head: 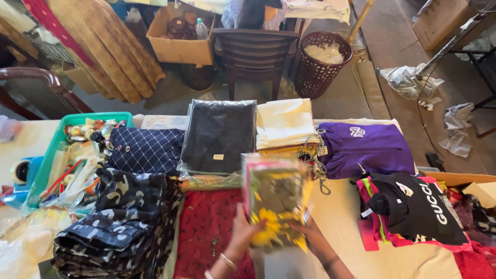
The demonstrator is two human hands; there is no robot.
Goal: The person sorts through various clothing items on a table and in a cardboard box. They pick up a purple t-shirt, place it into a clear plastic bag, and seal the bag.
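Both my hands hold a flat clear-plastic packet (pixel 275 199) of green and yellow patterned cloth with a pink edge, tilted upright and blurred. My left hand (pixel 243 230), with bangles at the wrist, grips its lower left edge. My right hand (pixel 310 235) grips its lower right edge. Below the packet lies a dark red patterned cloth (pixel 206 227) on the table. Just behind it sits a black garment in a clear bag (pixel 219 135).
A stack of camouflage cloth (pixel 119 222), a navy checked garment (pixel 147 150), a green tray (pixel 57 129) of small items, cream folded cloth (pixel 284 123), a purple garment (pixel 367 150) and a black shirt (pixel 418 206) cover the table. Beyond stand a brown chair (pixel 254 54), a basket (pixel 320 62) and a cardboard box (pixel 178 46).
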